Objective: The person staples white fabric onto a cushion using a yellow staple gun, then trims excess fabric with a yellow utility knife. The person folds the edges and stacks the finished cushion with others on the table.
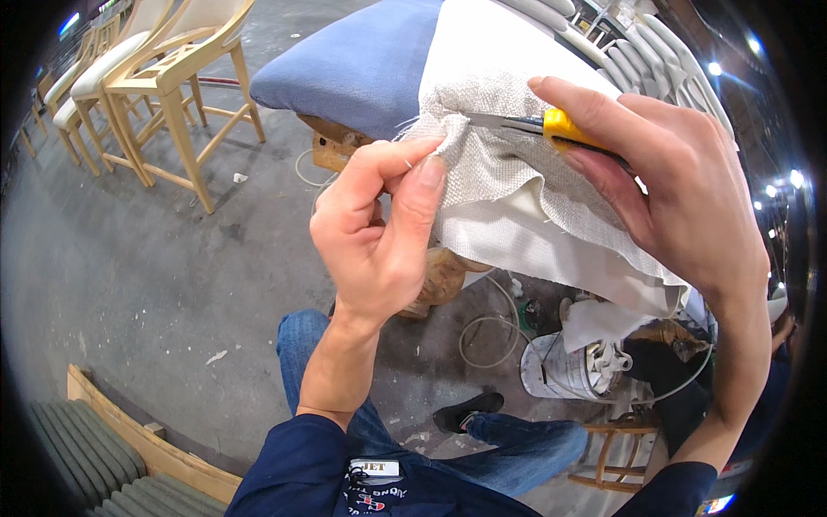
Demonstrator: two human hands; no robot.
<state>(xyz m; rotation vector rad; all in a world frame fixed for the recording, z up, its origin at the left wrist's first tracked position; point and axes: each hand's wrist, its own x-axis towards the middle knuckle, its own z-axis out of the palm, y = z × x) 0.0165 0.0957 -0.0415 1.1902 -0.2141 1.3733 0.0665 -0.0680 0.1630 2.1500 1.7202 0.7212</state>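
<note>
With right hand (668,159), nearest, grips the yellow cutter (564,131) in curled fingers; with left hand (375,224), pinches the cloth (495,164) by its frayed edge, beside the blue cushion (349,65). Best to stretch it taut, cutting clear of the fingertips.

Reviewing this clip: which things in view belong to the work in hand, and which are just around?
In hand:
- fabric, edge pinched by the left hand
- scissors, held by the right hand, blades at the fabric
- white cushion, against the fabric

Apparently just around:
- blue cushion
- chairs
- bucket
- grey pads
</note>
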